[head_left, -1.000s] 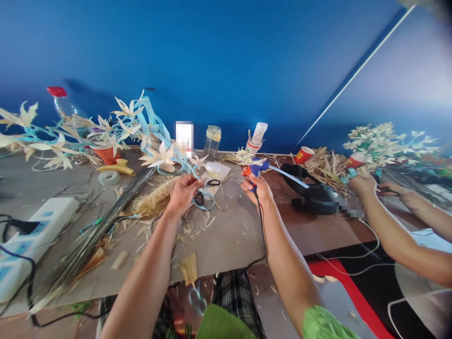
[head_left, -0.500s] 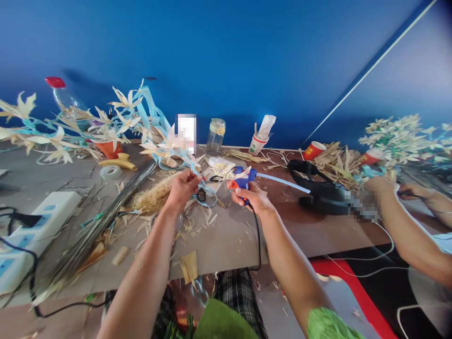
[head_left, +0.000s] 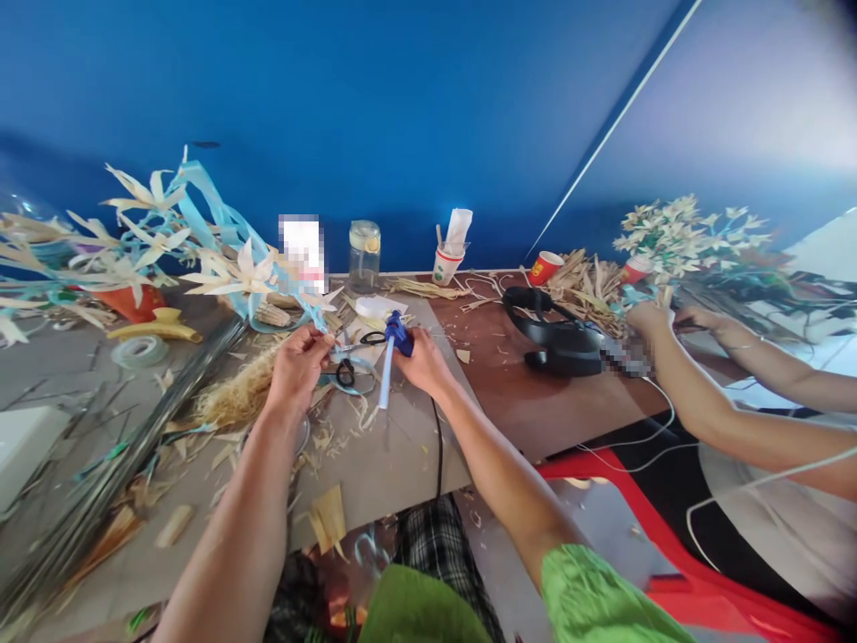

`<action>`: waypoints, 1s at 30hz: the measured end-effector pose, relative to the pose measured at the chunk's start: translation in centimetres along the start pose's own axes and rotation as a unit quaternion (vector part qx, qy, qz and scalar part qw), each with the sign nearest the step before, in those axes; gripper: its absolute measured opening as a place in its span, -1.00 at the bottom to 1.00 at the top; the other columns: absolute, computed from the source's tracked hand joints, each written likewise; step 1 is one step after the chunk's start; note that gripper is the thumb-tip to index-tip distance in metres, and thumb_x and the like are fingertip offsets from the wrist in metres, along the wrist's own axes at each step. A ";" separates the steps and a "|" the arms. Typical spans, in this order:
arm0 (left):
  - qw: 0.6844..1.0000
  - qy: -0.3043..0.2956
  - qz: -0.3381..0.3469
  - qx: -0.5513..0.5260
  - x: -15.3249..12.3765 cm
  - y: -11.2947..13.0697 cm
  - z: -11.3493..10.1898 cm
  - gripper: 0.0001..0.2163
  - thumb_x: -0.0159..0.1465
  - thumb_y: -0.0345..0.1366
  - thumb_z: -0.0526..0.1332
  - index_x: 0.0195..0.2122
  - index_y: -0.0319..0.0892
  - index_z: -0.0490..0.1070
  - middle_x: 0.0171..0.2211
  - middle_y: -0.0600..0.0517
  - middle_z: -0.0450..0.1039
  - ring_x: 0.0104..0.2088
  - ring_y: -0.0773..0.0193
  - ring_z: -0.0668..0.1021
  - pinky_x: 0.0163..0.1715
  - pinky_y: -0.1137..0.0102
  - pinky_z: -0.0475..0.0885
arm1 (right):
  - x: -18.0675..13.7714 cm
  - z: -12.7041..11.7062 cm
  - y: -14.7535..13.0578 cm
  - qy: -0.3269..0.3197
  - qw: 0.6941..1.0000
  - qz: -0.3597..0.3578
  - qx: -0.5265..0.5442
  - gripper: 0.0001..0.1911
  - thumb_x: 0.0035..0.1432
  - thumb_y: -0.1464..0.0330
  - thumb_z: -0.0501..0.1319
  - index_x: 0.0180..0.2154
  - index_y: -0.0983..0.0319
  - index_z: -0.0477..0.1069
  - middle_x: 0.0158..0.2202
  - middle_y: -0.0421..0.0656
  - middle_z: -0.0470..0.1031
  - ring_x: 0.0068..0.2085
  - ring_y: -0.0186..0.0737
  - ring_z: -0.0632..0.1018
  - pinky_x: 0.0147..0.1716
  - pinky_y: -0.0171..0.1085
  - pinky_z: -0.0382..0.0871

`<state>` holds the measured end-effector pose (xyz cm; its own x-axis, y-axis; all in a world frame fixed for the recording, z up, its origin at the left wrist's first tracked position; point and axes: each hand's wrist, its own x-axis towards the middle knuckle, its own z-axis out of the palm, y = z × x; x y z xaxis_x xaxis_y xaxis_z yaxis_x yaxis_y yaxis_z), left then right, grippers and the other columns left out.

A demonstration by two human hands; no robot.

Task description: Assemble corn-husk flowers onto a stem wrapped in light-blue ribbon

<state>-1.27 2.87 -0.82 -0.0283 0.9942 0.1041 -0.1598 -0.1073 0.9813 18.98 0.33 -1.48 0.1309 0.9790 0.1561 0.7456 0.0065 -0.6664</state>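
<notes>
My left hand [head_left: 301, 364] pinches the light-blue wrapped stem [head_left: 309, 311] of a branch with pale husk-like flowers [head_left: 245, 273], which reaches up and to the left. In my right hand [head_left: 424, 364] is a blue glue gun [head_left: 400, 334]. A translucent glue stick [head_left: 386, 375] juts from its back end towards me, and its nozzle points away, out of sight. The two hands are apart. Between and below them lie a small black loop [head_left: 345, 372], blue ribbon [head_left: 365, 382] and shavings.
Grey wires [head_left: 134, 446] and a fibrous bundle [head_left: 234, 393] lie left, near a tape roll [head_left: 139, 351]. A glass jar [head_left: 365, 257] and a paper cup [head_left: 447, 264] stand behind. At right are a black headset [head_left: 562, 344] and another person's arms [head_left: 710, 393].
The glue gun has turned: its glue stick pointed right and now points down towards me. The view has shifted right. My left hand still pinches the stem.
</notes>
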 end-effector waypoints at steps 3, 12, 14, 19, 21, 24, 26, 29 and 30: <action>1.000 -0.002 0.011 -0.019 0.2 -0.1 -0.2 -0.83 -0.01 -0.29 0.32 -0.50 -0.20 0.34 -0.58 0.14 0.31 -0.62 0.50 0.26 -0.62 0.52 0.13 | 0.1 -0.1 0.9 -0.019 0.996 0.016 -0.085 -0.55 0.07 0.25 0.23 -0.02 0.29 0.28 -0.04 0.07 0.35 -0.13 -0.07 0.49 -0.15 -0.19 0.33; 0.999 -0.023 -0.019 -0.014 -0.6 0.5 0.4 -0.81 -0.05 -0.26 0.33 -0.53 -0.20 0.32 -0.61 0.15 0.26 -0.62 0.48 0.27 -0.62 0.52 0.14 | -0.2 -1.2 0.2 0.034 0.998 -0.046 -0.029 -0.69 0.13 0.29 0.15 -0.10 0.27 0.43 -0.03 0.02 0.41 -0.12 -0.12 0.48 -0.10 -0.20 0.31; 0.999 -0.020 -0.026 0.002 -0.7 0.6 0.5 -0.81 -0.05 -0.27 0.32 -0.54 -0.20 0.33 -0.63 0.15 0.25 -0.64 0.47 0.26 -0.63 0.51 0.13 | -0.4 -1.3 -1.0 0.012 0.992 -0.052 0.115 -0.69 0.16 0.22 0.10 -0.17 0.26 0.45 -0.17 -0.05 0.50 -0.23 -0.21 0.50 -0.20 -0.27 0.33; 0.999 -0.031 -0.011 0.024 -1.0 1.0 0.7 -0.83 -0.02 -0.29 0.31 -0.56 -0.20 0.32 -0.65 0.15 0.24 -0.64 0.46 0.25 -0.62 0.49 0.12 | -1.2 0.2 -4.4 -0.151 0.927 0.001 0.345 -0.65 -0.01 0.15 0.26 -0.24 0.25 0.46 -0.39 -0.20 0.51 -0.43 -0.34 0.46 -0.39 -0.35 0.31; 0.999 -0.043 -0.005 0.020 -1.1 1.1 0.7 -0.84 0.00 -0.29 0.29 -0.55 -0.20 0.32 -0.65 0.15 0.24 -0.63 0.45 0.26 -0.61 0.49 0.13 | -1.2 1.0 -5.2 -0.203 0.889 0.045 0.408 -0.65 -0.09 0.14 0.31 -0.33 0.27 0.44 -0.43 -0.20 0.51 -0.48 -0.37 0.43 -0.45 -0.37 0.29; 0.999 -0.050 -0.008 0.001 -1.1 1.2 0.7 -0.86 0.02 -0.28 0.28 -0.51 -0.19 0.32 -0.64 0.16 0.25 -0.64 0.44 0.26 -0.61 0.48 0.13 | -1.1 2.0 -5.8 -0.249 0.844 0.103 0.463 -0.63 -0.13 0.10 0.32 -0.45 0.27 0.40 -0.47 -0.17 0.50 -0.54 -0.38 0.39 -0.55 -0.37 0.23; 0.999 -0.036 -0.004 -0.002 -1.1 1.2 0.7 -0.87 0.01 -0.29 0.27 -0.51 -0.19 0.33 -0.64 0.16 0.24 -0.63 0.45 0.24 -0.61 0.49 0.12 | -1.0 2.5 -5.8 -0.182 0.868 0.099 0.452 -0.63 -0.09 0.08 0.28 -0.45 0.26 0.38 -0.49 -0.19 0.46 -0.54 -0.38 0.38 -0.55 -0.37 0.21; 1.000 -0.018 0.011 0.012 -1.0 0.8 0.7 -0.86 0.02 -0.29 0.27 -0.53 -0.19 0.32 -0.64 0.17 0.21 -0.63 0.45 0.21 -0.60 0.48 0.10 | -1.1 3.2 -5.6 -0.044 0.929 0.017 0.366 -0.68 -0.03 0.11 0.24 -0.39 0.24 0.37 -0.47 -0.21 0.44 -0.46 -0.34 0.41 -0.44 -0.35 0.27; 0.999 -0.017 0.017 0.021 -0.9 0.6 0.6 -0.86 0.02 -0.28 0.27 -0.54 -0.19 0.32 -0.64 0.17 0.20 -0.62 0.45 0.21 -0.59 0.48 0.10 | -1.2 3.4 -5.6 -0.018 0.946 -0.014 0.325 -0.71 -0.02 0.14 0.24 -0.38 0.24 0.37 -0.45 -0.20 0.44 -0.43 -0.32 0.41 -0.40 -0.34 0.28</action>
<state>-0.71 1.92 -0.17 0.0014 0.9898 0.1423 -0.1180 -0.1411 0.9829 12.44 -0.21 -0.40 0.0863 0.9827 0.1639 0.1887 0.1455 -0.9712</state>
